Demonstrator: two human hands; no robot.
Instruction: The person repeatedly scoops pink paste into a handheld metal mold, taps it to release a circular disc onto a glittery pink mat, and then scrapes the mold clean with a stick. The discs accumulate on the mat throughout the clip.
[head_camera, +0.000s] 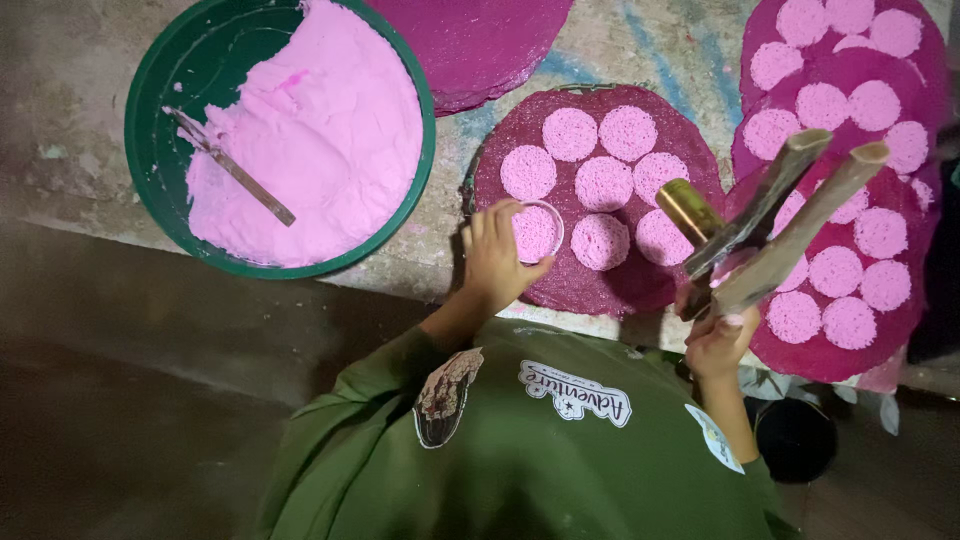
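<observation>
Our left hand (497, 258) grips a small round ring mould (537, 231) packed w/ pink paste, at 8 o'clock on the round magenta woven tray (580, 285). Right hand (718, 340) is closed on bamboo-stick tongs (785, 220). Paste looks soft, crumbly; hold mould by rim. Green basin (165, 120) sits at 10 o'clock.

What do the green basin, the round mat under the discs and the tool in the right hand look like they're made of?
Basin: probably plastic; smooth green wall with a slight sheen.
Mat: likely woven fibre, stained magenta; grainy matte surface.
Tool in the right hand: seemingly bamboo or wood sticks, brown and worn, with a brassy cylinder; exact material unclear.
</observation>
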